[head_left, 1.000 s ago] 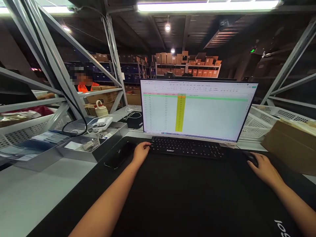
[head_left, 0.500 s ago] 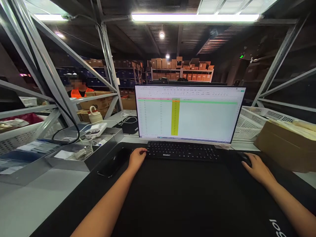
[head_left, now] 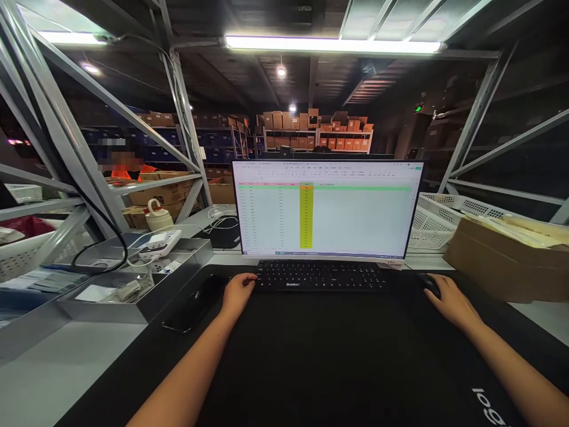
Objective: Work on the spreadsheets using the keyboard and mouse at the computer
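Your bench carries a black mat. The monitor stands just behind the keyboard, which lies at the mat's far edge. Both your forearms stretch forward across the mat, palms down. Your left hand sits at the keyboard's left end, fingertips touching its corner, the grip loose and holding nothing. Your right hand lies well right of the keyboard, its grip cupped over the black mouse.
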`<action>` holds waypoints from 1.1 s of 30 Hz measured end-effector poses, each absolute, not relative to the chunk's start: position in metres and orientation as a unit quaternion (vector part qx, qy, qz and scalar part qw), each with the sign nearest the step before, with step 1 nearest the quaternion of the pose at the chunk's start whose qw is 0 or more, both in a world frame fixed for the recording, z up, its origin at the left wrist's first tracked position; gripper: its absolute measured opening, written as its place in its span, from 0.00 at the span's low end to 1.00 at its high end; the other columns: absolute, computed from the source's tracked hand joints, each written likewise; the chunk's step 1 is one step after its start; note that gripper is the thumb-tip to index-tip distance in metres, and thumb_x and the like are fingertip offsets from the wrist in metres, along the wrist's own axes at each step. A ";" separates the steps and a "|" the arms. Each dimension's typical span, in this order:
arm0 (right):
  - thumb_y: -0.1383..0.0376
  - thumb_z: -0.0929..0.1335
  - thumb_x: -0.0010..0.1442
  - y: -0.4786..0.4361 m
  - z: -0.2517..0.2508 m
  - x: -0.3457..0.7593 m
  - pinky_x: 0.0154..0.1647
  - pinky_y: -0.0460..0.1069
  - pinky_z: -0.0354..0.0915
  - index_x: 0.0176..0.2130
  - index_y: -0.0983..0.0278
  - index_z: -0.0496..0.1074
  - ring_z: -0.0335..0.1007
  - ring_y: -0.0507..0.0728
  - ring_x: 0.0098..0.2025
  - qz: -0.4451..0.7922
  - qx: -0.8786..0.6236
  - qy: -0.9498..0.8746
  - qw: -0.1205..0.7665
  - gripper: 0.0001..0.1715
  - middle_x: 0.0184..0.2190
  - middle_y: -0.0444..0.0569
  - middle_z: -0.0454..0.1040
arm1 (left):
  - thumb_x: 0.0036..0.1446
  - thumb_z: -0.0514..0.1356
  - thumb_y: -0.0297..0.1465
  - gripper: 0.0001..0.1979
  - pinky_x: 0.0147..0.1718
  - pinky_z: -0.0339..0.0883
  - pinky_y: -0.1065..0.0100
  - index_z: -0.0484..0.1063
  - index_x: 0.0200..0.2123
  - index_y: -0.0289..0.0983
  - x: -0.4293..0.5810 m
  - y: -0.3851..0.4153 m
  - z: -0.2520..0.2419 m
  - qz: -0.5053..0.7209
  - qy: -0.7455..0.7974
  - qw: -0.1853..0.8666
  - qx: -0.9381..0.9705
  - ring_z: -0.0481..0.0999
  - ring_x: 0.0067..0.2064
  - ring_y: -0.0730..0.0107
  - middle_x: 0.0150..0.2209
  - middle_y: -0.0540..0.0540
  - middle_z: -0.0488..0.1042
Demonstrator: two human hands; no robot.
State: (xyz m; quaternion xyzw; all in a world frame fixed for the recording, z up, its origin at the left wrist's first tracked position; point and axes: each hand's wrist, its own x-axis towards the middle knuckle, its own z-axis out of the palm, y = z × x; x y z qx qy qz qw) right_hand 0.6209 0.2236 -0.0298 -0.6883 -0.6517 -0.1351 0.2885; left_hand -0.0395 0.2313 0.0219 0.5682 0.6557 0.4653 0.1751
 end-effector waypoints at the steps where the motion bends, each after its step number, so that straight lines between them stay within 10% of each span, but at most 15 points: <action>1: 0.50 0.60 0.64 0.223 -0.030 0.621 0.60 0.61 0.68 0.61 0.65 0.67 0.71 0.66 0.58 -0.133 -0.689 -0.652 0.286 0.34 0.57 0.61 0.71 | 0.50 0.58 0.32 0.12 0.51 0.73 0.58 0.80 0.36 0.40 -0.040 0.232 0.021 0.464 0.654 0.179 0.570 0.82 0.44 0.60 0.41 0.46 0.83; 33: 0.54 0.69 0.66 0.158 0.047 0.465 0.53 0.60 0.72 0.57 0.61 0.70 0.73 0.58 0.53 -0.059 -0.567 -0.790 0.226 0.24 0.57 0.52 0.72 | 0.47 0.63 0.34 0.11 0.51 0.73 0.56 0.83 0.33 0.41 -0.052 0.247 0.030 0.372 0.681 0.186 0.603 0.82 0.48 0.50 0.42 0.42 0.85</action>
